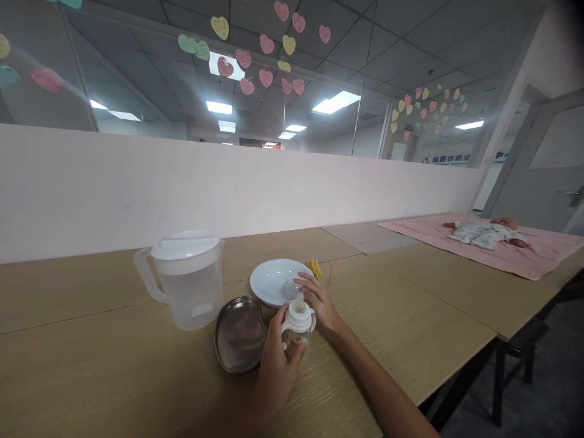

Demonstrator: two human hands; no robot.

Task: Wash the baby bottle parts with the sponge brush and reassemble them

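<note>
My left hand (pixel 279 359) is wrapped round a clear baby bottle (pixel 298 322) with a white collar, two white handles and a clear teat, upright above the table. Just behind the bottle, my right hand (pixel 317 298) pinches a small clear cap (pixel 294 288) over the near right part of a white plate (pixel 272 277). The teat is uncovered. A kidney-shaped metal tray (pixel 239 334) lies left of my left hand.
A lidded clear plastic pitcher (pixel 194 292) stands at the left. Something yellow (pixel 314 267) lies beside the plate. Far right, a baby-like figure in patterned clothing (pixel 483 234) lies on a pink cloth (pixel 538 258). A white wall (pixel 228 185) runs behind the wooden table (pixel 387 304).
</note>
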